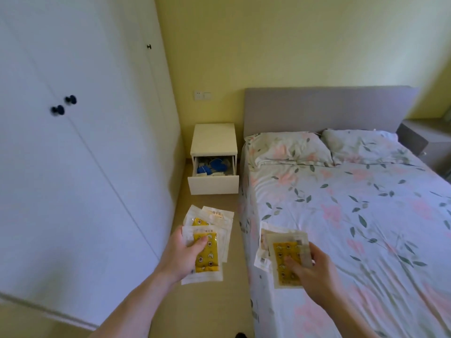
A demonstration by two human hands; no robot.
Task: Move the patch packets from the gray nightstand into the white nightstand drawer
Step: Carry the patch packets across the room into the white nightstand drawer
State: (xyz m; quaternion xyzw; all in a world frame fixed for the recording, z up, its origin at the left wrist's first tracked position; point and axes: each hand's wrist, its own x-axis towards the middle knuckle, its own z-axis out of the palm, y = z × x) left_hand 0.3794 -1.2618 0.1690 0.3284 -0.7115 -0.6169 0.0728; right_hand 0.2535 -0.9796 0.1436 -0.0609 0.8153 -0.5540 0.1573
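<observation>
Yellow-walled bedroom, floral-sheeted bed [341, 215] right. Left grip [181, 254] and right grip [314, 272] each hold fanned clear yellow patch packets [207, 242]. White nightstand drawer [213, 178] open, far.

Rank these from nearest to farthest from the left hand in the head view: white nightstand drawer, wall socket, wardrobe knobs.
From the left hand:
1. White nightstand drawer, open, straight ahead.
2. Wardrobe knobs, up on its left.
3. Wall socket, above the nightstand.
</observation>
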